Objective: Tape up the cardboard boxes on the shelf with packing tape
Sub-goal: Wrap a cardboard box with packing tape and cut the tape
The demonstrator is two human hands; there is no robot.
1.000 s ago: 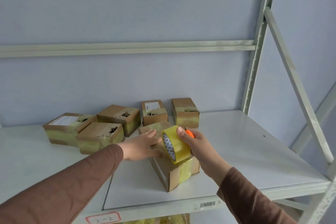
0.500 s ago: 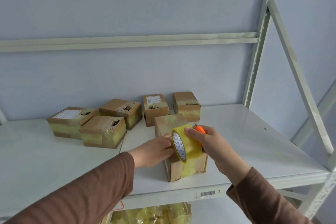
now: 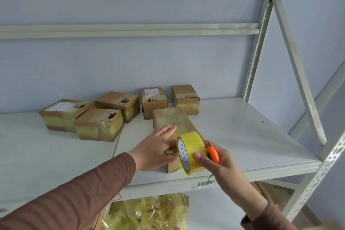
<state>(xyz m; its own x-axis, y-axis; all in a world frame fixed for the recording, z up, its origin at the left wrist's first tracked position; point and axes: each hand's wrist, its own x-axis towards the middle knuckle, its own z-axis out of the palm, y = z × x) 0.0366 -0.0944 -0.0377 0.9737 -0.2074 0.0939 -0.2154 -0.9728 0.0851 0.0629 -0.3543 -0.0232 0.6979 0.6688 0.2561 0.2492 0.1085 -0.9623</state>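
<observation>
Ok so from my end: biggest thing in view is the pale metal shelf (image 3: 242, 127), with its upright post (image 3: 258, 43) at the back right corner. Then there's a cluster of five cardboard boxes at the back, all with yellowish tape on them: one with a white label (image 3: 61, 115) far left, one just in front of it (image 3: 99, 125), one behind that (image 3: 119, 104), then a small labelled one (image 3: 154, 101) and another small one (image 3: 184, 99) toward the right.

The box I'm working on (image 3: 172, 121) sits nearer the front edge, lengthwise away from me. My left hand (image 3: 156, 149) lies flat on its near left part, fingers straight and pressing down, not gripping anything. My right hand (image 3: 214, 162) is curled around the yellow tape roll (image 3: 190, 151), thumb on the outer band, roll upright at the box's near right corner and touching it. There's a small orange cutter (image 3: 212, 155) tucked in the same hand, I think between fingers and palm, but it's mostly hidden so don't quote me.

Below the shelf there's a heap of crumpled yellowish plastic (image 3: 149, 213), and a barcode sticker (image 3: 204, 184) on the shelf's front lip.
</observation>
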